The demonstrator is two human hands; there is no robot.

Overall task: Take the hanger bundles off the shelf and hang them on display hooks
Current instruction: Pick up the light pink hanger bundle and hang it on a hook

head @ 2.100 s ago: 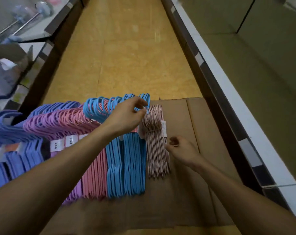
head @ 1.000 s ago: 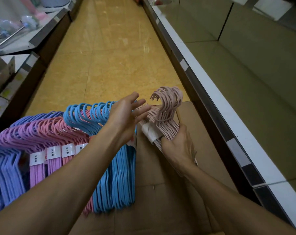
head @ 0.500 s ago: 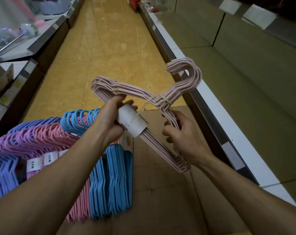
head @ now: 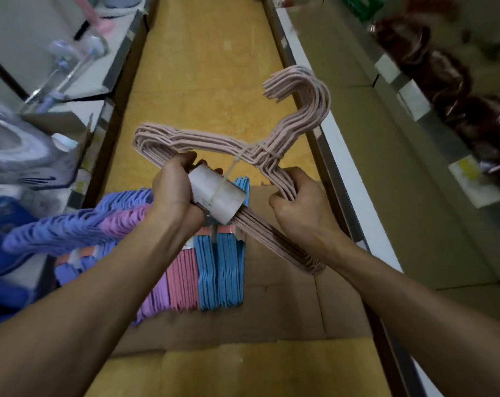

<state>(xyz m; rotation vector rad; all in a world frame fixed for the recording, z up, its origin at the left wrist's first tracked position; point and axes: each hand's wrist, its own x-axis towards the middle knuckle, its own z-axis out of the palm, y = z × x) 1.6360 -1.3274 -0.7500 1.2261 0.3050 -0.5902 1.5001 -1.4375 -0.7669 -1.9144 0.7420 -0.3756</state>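
A bundle of pale pink hangers [head: 300, 110], tied with a cable tie and wrapped in a white paper label, is held up in the air over the aisle with its hooks pointing up and to the right. My left hand [head: 174, 190] grips the bundle's bottom bar beside the label. My right hand [head: 297, 204] grips the right shoulder of the same bundle. Below lie further bundles on flattened cardboard [head: 286, 296]: blue hangers [head: 220, 270], pink hangers [head: 181, 282] and purple hangers [head: 71, 227].
A yellow aisle floor [head: 203, 67] runs ahead between two shelf units. The right shelf [head: 415, 173] has a white edge with price tags and dark packaged goods at the back. The left shelves [head: 80, 75] hold blurred household goods.
The pale pink bundle went from lying on the cardboard to being lifted by both hands. Since half a second ago it rose a little and my view tilted up.
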